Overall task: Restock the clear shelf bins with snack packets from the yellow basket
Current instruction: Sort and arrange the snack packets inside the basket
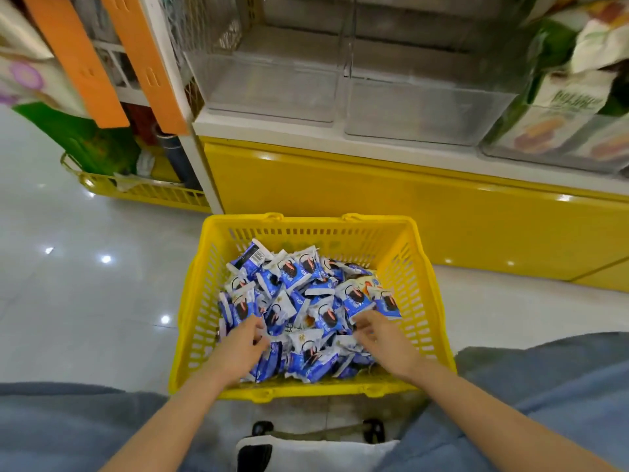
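A yellow basket [422, 301] stands on the floor in front of me, holding a pile of blue-and-white snack packets [299, 294]. My left hand [243, 347] is in the near left of the pile, its fingers curled down round some packets. My right hand [379, 338] is in the near right of the pile, fingers bent and closing on packets there. On the white shelf above the basket stand two clear bins, the left clear bin [272, 86] and the right clear bin [425, 107]; both look empty.
A yellow base panel [340, 192] runs under the shelf. A clear bin with green and white boxes [561, 120] sits at the right. Orange uprights [149, 59] and a second yellow basket [143, 192] stand at the left. My knees in blue trousers flank the basket.
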`<act>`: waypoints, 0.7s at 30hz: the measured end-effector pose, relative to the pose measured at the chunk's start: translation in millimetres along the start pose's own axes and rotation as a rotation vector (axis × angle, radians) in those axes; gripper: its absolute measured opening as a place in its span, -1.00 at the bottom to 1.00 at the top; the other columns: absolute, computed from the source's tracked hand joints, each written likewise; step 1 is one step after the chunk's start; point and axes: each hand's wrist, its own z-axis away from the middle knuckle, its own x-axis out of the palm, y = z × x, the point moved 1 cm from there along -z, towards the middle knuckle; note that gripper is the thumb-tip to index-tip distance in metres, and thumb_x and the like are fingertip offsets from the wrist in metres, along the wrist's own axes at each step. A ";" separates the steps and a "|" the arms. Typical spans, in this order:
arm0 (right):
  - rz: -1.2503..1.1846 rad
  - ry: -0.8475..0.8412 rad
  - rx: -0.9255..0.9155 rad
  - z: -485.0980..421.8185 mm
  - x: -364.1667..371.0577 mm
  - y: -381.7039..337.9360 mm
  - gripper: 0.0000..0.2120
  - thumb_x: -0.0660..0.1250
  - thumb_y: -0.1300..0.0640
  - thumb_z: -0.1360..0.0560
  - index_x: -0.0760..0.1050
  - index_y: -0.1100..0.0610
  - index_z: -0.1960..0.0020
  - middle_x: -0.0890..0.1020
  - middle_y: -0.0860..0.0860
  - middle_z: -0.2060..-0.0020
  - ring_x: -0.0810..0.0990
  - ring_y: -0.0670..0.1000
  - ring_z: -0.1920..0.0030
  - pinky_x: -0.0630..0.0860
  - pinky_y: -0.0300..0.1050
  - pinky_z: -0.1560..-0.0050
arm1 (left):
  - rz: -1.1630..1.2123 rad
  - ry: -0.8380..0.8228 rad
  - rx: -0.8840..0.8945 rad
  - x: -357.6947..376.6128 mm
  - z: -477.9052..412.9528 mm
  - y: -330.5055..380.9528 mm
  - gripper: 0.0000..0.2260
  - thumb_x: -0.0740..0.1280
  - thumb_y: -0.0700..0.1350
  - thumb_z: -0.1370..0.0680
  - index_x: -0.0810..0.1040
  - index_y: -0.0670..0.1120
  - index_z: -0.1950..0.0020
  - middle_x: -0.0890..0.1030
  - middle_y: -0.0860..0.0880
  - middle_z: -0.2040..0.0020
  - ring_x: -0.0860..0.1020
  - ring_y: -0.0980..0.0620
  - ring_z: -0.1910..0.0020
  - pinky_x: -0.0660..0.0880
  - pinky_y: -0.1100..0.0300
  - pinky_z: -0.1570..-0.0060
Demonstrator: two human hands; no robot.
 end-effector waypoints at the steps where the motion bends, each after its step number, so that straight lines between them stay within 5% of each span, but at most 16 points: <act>1: -0.015 -0.120 0.001 1.6 12.1 -2.8 -0.65 0.27 0.14 -0.56 0.36 0.11 -0.33 0.46 0.01 -0.25 0.47 -0.06 -0.17 0.42 -0.24 -0.15 | -0.023 -0.034 0.005 7.2 -0.6 -1.3 -0.85 0.26 -0.09 -0.57 0.41 -0.07 -0.12 0.52 -0.01 0.10 0.51 0.00 0.15 0.51 0.07 0.03; 5: 0.054 -0.312 -0.037 -3.7 38.8 -11.2 -0.47 0.40 0.17 -0.46 0.33 0.04 -0.38 0.37 0.00 -0.34 0.37 -0.03 -0.32 0.30 -0.30 -0.22 | -0.117 -0.068 -0.029 20.4 -6.7 1.3 -0.55 0.35 0.09 -0.50 0.40 -0.09 -0.30 0.52 -0.03 0.00 0.49 0.04 0.03 0.42 0.21 0.03; 10: 0.297 -0.238 -0.145 -19.6 44.9 -18.7 -0.64 0.47 0.09 -0.39 0.55 0.03 -0.17 0.54 -0.06 -0.21 0.41 -0.05 -0.22 0.33 -0.20 -0.21 | -0.276 -0.079 -0.039 32.8 -11.0 3.5 -0.63 0.35 0.10 -0.49 0.48 -0.11 -0.18 0.51 -0.11 -0.14 0.50 -0.06 -0.10 0.46 0.11 -0.09; 15: 0.098 -0.165 -0.076 -24.6 38.0 -22.7 -0.91 0.37 0.08 -0.48 0.59 0.10 0.10 0.63 -0.16 0.17 0.53 -0.23 0.19 0.49 -0.19 -0.01 | 0.263 0.089 -0.057 13.3 -13.0 8.0 -0.75 0.33 -0.06 -0.53 0.51 -0.14 -0.16 0.54 0.04 0.24 0.48 0.15 0.31 0.35 0.43 0.36; 17: 0.115 -0.186 -0.087 -26.9 34.6 -23.6 -0.89 0.38 0.08 -0.48 0.56 0.06 0.01 0.63 -0.14 0.10 0.56 -0.16 0.11 0.48 -0.21 0.01 | 0.503 0.137 -0.089 4.7 -14.4 13.3 -0.70 0.33 -0.07 -0.53 0.48 -0.10 -0.25 0.59 0.02 0.11 0.53 0.12 0.19 0.41 0.36 0.21; 19: 0.167 -0.316 -0.121 -27.9 37.6 -23.0 -0.66 0.43 0.06 -0.43 0.50 0.04 -0.19 0.61 -0.08 -0.11 0.56 -0.09 -0.07 0.46 -0.24 -0.08 | 0.699 0.160 -0.155 -0.1 -13.8 17.3 -0.67 0.34 -0.04 -0.53 0.46 -0.09 -0.26 0.59 0.00 0.00 0.54 0.05 0.04 0.46 0.18 0.02; 21: 0.236 -0.427 -0.163 -28.2 44.4 -21.9 -0.51 0.47 0.09 -0.40 0.46 0.06 -0.29 0.55 -0.05 -0.23 0.51 -0.06 -0.21 0.41 -0.25 -0.18 | 0.831 0.178 -0.223 -2.0 -11.3 16.3 -0.70 0.35 -0.01 -0.51 0.48 -0.17 -0.14 0.55 -0.02 0.17 0.52 0.02 0.15 0.49 0.06 0.10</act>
